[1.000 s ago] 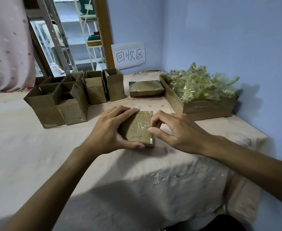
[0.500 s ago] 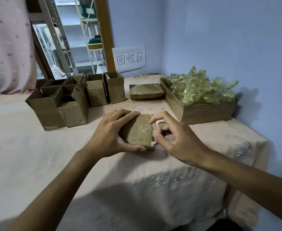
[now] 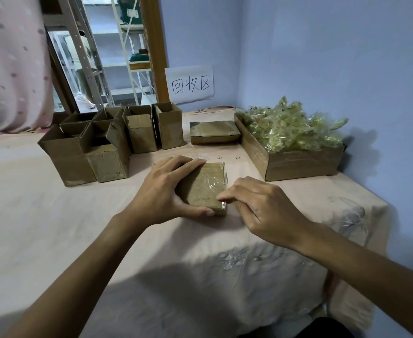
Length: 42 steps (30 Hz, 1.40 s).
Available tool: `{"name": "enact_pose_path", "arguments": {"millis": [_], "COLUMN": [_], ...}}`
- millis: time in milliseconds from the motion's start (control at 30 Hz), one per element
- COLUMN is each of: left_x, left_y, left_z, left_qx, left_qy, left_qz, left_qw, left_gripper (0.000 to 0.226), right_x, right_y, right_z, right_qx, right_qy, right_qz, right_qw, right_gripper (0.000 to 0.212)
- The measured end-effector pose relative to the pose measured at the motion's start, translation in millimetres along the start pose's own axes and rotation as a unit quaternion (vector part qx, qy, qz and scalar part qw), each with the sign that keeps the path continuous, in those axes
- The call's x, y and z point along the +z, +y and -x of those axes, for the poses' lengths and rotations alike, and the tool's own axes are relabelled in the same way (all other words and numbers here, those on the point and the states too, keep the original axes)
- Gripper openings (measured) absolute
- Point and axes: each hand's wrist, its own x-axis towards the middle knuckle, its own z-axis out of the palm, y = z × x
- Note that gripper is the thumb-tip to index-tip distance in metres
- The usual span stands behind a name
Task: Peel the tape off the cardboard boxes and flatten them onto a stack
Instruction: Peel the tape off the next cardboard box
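Note:
A small taped cardboard box (image 3: 205, 185) lies flat on the cloth-covered table (image 3: 54, 228), wrapped in shiny clear tape. My left hand (image 3: 166, 191) grips it from the left, fingers across its far edge and thumb along the near edge. My right hand (image 3: 256, 206) is at the box's near right corner, its fingertips picking at the tape there. Another taped box (image 3: 214, 131) lies flat further back.
Several open upright cardboard boxes (image 3: 108, 142) stand at the back left. A long cardboard tray (image 3: 298, 162) heaped with crumpled tape (image 3: 290, 125) sits at the right by the blue wall. A paper sign (image 3: 189, 84) hangs on the wall. The table's edge drops off at the right.
My right hand slid down the box's right edge to its near right corner. My left hand keeps the same hold. The camera view shifted slightly.

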Motion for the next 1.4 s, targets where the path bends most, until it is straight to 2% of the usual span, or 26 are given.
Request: {"name": "enact_pose_path", "arguments": {"millis": [233, 467, 667, 800, 867, 933, 1100, 1400], "left_x": [2.6, -3.1, -6.3, -4.2, -2.8, -2.2, -1.7, -4.3], "left_y": [4.3, 2.4, 0.4, -0.6, -0.7, -0.8, -2.1, -1.7], "left_z": [-5.4, -5.1, -7.9, -8.8, -11.5, -15.1, -18.3, -22.0], "left_qx": [-0.005, 0.021, 0.019, 0.005, 0.0, -0.004, -0.012, -0.022], "left_qy": [0.004, -0.013, -0.027, -0.013, -0.01, -0.011, -0.019, -0.042], "left_qz": [-0.024, -0.046, -0.05, -0.048, -0.049, -0.052, -0.057, -0.064], "left_qw": [1.0, 0.999, 0.998, 0.999, 0.999, 0.999, 0.998, 0.997], "left_gripper": [0.108, 0.111, 0.108, 0.107, 0.105, 0.104, 0.104, 0.108], "right_x": [-2.3, -3.1, -0.5, 1.1, 2.2, 2.9, 3.3, -5.2], "right_y": [-0.6, -1.7, -2.3, 2.0, 6.8, 11.3, 12.7, 9.5], "right_z": [7.7, 2.0, -3.6, -0.3, 2.4, 2.6, -2.9, -15.8], "right_qx": [-0.044, 0.0, -0.005, -0.064, -0.111, -0.131, -0.11, -0.028], "right_qy": [0.029, -0.029, -0.031, 0.008, 0.025, 0.042, 0.05, -0.031], "right_qz": [0.122, 0.085, 0.111, 0.182, 0.255, 0.284, 0.254, 0.153], "right_qw": [0.991, 0.996, 0.993, 0.981, 0.96, 0.949, 0.959, 0.987], "right_gripper": [0.015, 0.012, 0.016, 0.009, 0.014, 0.017, 0.011, 0.011]}}
